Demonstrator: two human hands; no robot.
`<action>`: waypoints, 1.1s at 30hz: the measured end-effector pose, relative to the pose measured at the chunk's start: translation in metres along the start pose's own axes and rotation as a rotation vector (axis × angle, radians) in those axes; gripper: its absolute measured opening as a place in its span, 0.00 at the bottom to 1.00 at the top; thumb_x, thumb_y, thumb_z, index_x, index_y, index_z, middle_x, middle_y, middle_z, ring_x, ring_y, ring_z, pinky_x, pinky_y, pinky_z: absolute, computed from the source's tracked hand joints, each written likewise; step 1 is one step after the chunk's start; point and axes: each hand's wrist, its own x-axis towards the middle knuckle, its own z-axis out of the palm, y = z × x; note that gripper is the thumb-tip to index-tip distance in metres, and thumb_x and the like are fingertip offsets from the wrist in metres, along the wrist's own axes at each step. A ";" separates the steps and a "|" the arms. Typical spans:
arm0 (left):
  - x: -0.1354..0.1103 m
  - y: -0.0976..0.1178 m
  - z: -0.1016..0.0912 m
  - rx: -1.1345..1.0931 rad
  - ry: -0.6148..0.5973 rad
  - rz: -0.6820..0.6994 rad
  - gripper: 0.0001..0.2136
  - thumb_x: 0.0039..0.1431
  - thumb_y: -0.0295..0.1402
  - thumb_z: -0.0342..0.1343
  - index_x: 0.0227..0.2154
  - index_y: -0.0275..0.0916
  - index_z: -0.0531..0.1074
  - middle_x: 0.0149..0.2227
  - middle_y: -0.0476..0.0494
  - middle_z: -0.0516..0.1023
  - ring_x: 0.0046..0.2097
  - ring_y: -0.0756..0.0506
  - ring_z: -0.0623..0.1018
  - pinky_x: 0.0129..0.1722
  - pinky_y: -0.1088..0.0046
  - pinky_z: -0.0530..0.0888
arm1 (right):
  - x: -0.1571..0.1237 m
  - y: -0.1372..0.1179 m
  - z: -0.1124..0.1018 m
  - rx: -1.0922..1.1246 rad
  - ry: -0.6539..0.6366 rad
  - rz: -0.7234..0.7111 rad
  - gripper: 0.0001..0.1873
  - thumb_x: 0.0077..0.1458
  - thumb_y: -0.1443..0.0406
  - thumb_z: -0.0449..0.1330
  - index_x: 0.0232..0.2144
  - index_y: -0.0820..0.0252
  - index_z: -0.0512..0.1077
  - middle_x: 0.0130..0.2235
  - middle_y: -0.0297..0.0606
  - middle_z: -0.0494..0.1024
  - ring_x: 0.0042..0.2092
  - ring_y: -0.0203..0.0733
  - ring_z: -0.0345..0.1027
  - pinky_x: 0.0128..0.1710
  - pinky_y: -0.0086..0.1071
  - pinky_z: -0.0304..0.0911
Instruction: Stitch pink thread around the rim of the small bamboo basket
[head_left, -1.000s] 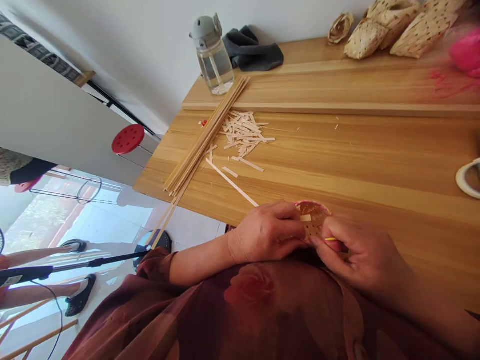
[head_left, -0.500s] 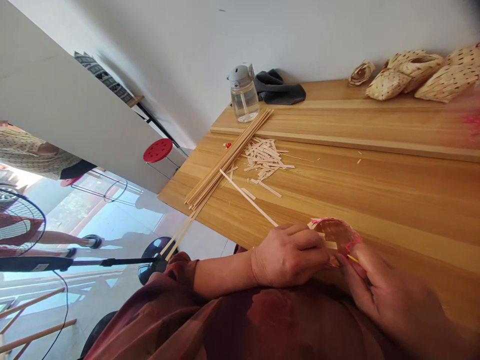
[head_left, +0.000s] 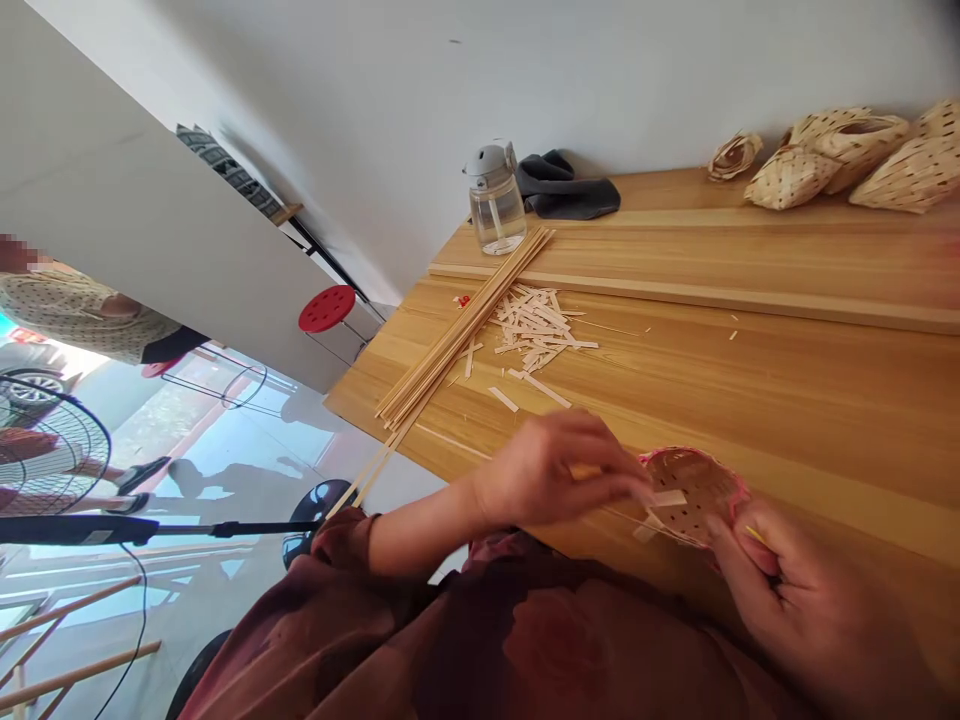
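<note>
woven splint basket [head_left: 694, 495], light and springy, best taken by its pink rim [head_left: 694, 452]; right hand [head_left: 795, 600] pinching it, grip of left hand [head_left: 559, 470] unclear

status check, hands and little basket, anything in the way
Left hand raised, fingers just off the basket. Right hand gripping woven basket. Pale strip across its weave. Pile of cut strips well off to the side.

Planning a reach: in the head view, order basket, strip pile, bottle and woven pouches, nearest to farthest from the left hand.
1. Basket: just right.
2. Strip pile: ahead.
3. Bottle: beyond, by the wall.
4. Woven pouches: far right, by the wall.
</note>
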 end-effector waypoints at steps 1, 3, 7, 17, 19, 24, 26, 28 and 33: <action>0.006 -0.007 -0.014 0.012 0.055 -0.064 0.12 0.70 0.40 0.61 0.39 0.37 0.84 0.36 0.42 0.85 0.39 0.51 0.82 0.45 0.75 0.78 | -0.001 0.003 0.000 -0.042 -0.005 -0.025 0.18 0.68 0.57 0.57 0.28 0.52 0.57 0.21 0.25 0.58 0.18 0.32 0.53 0.17 0.28 0.54; 0.018 -0.027 -0.042 0.153 0.083 -0.189 0.09 0.67 0.37 0.64 0.37 0.37 0.84 0.37 0.43 0.86 0.42 0.49 0.83 0.48 0.72 0.77 | -0.001 0.007 -0.001 -0.103 0.006 -0.061 0.19 0.69 0.58 0.56 0.27 0.52 0.54 0.21 0.26 0.57 0.18 0.32 0.53 0.17 0.28 0.53; 0.045 -0.077 -0.079 0.517 -0.045 -0.536 0.03 0.61 0.29 0.65 0.35 0.37 0.84 0.38 0.42 0.86 0.41 0.44 0.82 0.47 0.67 0.76 | 0.000 0.006 -0.002 -0.138 0.033 -0.044 0.20 0.70 0.56 0.55 0.27 0.52 0.53 0.21 0.26 0.56 0.18 0.33 0.53 0.17 0.30 0.51; 0.088 -0.138 -0.046 0.509 -0.083 -0.538 0.03 0.55 0.26 0.67 0.33 0.35 0.83 0.39 0.39 0.84 0.44 0.42 0.80 0.49 0.66 0.76 | 0.005 -0.015 -0.007 -0.078 0.060 0.050 0.20 0.70 0.55 0.53 0.27 0.52 0.54 0.21 0.28 0.54 0.21 0.35 0.50 0.24 0.35 0.47; 0.087 -0.141 -0.044 0.490 -0.089 -0.538 0.02 0.54 0.26 0.68 0.29 0.35 0.81 0.34 0.41 0.83 0.41 0.42 0.80 0.47 0.66 0.75 | 0.006 -0.015 -0.008 -0.077 0.054 0.048 0.21 0.70 0.54 0.53 0.26 0.52 0.53 0.21 0.28 0.53 0.21 0.35 0.48 0.24 0.35 0.46; 0.078 -0.135 -0.054 0.447 -0.004 -0.462 0.04 0.58 0.25 0.63 0.28 0.36 0.77 0.37 0.42 0.81 0.44 0.44 0.78 0.49 0.68 0.72 | 0.008 -0.013 -0.010 -0.058 0.024 0.032 0.20 0.72 0.56 0.51 0.28 0.52 0.51 0.21 0.28 0.55 0.21 0.36 0.51 0.23 0.34 0.48; 0.070 -0.128 -0.061 0.425 0.069 -0.461 0.03 0.62 0.26 0.60 0.31 0.35 0.76 0.37 0.42 0.81 0.41 0.46 0.76 0.46 0.69 0.72 | 0.009 -0.010 -0.010 -0.074 0.005 0.011 0.19 0.72 0.56 0.50 0.29 0.51 0.51 0.21 0.27 0.55 0.21 0.35 0.52 0.22 0.34 0.49; 0.061 -0.116 -0.066 0.380 0.116 -0.473 0.03 0.64 0.27 0.58 0.35 0.34 0.76 0.34 0.44 0.80 0.36 0.49 0.75 0.41 0.72 0.71 | 0.012 -0.006 -0.010 -0.089 -0.008 -0.027 0.19 0.72 0.57 0.51 0.29 0.51 0.51 0.21 0.27 0.54 0.20 0.34 0.52 0.20 0.34 0.48; 0.038 -0.067 -0.059 0.135 0.124 -0.228 0.08 0.65 0.27 0.59 0.45 0.37 0.80 0.35 0.48 0.81 0.35 0.51 0.76 0.37 0.75 0.71 | 0.019 -0.006 -0.013 -0.062 0.024 -0.124 0.19 0.70 0.60 0.53 0.28 0.51 0.50 0.21 0.26 0.55 0.20 0.33 0.51 0.20 0.31 0.49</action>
